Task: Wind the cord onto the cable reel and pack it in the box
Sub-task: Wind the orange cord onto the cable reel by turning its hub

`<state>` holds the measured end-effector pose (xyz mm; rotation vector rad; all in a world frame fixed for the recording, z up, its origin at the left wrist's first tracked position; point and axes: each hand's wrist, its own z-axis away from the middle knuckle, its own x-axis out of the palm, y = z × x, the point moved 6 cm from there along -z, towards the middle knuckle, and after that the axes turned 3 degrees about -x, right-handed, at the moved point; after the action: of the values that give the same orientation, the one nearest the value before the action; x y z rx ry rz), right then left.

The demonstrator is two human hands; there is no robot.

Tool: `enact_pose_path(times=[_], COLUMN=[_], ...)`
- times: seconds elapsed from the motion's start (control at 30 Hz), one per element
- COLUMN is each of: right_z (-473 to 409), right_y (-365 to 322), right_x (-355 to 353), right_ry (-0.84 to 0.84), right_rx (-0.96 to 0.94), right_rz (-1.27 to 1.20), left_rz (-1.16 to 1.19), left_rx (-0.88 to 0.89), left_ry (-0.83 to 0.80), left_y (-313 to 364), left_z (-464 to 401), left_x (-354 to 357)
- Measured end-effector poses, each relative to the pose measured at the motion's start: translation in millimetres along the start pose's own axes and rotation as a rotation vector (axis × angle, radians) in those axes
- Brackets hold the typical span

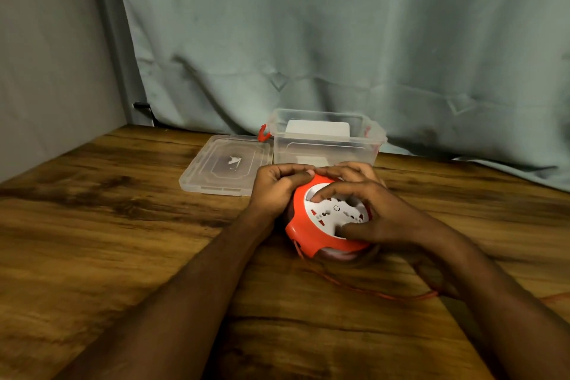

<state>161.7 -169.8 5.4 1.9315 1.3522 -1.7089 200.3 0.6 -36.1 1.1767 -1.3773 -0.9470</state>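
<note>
Loose cord [364, 288] trails across counter [123, 225], unwound. Left hand [277, 185] grips cable reel [327, 219] rim; right hand [376, 216] fingers curled into hub. I see box [327, 145] open at back edge, unpacked.

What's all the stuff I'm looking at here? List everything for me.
cable reel: one, orange with white socket face, on the table between both hands
cord: one, orange, trailing loose from the reel toward the right
box: one, clear with red latches, open, behind the reel
lid: one, clear, flat, left of the box
table: one, brown wood
curtain: one, grey-green, behind
left hand: grips the reel's rim
right hand: fingers on the white face
</note>
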Motion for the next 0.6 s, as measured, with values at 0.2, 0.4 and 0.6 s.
enact_pose_path(times=[0.2, 0.4, 0.6], right_z=[0.1, -2.1, -2.3], right_y=[2.0, 1.1, -0.2], right_x=[-0.2, -2.2, -8.2], right_ry=[0.018, 0.041, 0.129], right_rx=[0.041, 0.098, 0.141], right_rz=[0.059, 0.095, 0.190], left_rz=[0.019, 0.028, 0.011], left_rx=[0.005, 0.029, 0.030], left_ry=[-0.026, -0.043, -0.036], left_y=[3.1, 5.0, 4.1], left_z=[2.0, 2.3, 3.0], left_x=[3.5, 5.2, 6.8])
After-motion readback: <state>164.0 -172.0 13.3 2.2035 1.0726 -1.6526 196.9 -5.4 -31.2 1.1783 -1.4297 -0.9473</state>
